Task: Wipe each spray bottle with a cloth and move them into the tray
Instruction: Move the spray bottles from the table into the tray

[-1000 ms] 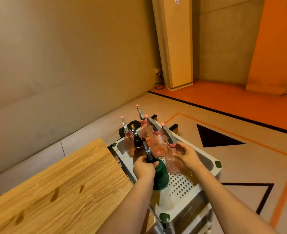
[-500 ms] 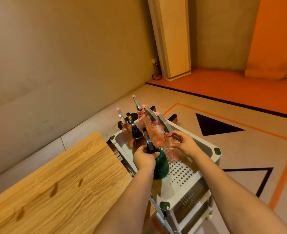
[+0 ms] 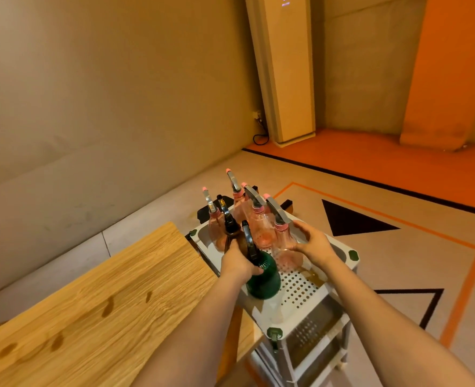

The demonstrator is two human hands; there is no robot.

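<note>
A dark green spray bottle (image 3: pixel 264 277) with a black trigger stands in the white perforated tray (image 3: pixel 300 308) on top of a small cart. My left hand (image 3: pixel 237 262) grips its neck. My right hand (image 3: pixel 311 243) holds a clear pink spray bottle (image 3: pixel 285 247) by its body, upright in the tray. Several more pink bottles (image 3: pixel 258 222) and a brown bottle (image 3: pixel 230 233) with a black sprayer stand at the tray's far end. No cloth shows.
A wooden table (image 3: pixel 91 303) lies to the left, its edge against the cart. A tall air conditioner (image 3: pixel 283 68) stands in the far corner. The floor to the right has orange lines and black triangles (image 3: pixel 353 222).
The view has tilted slightly. My right hand has shifted a little round the pink bottle; my left hand stays on the green bottle's neck.
</note>
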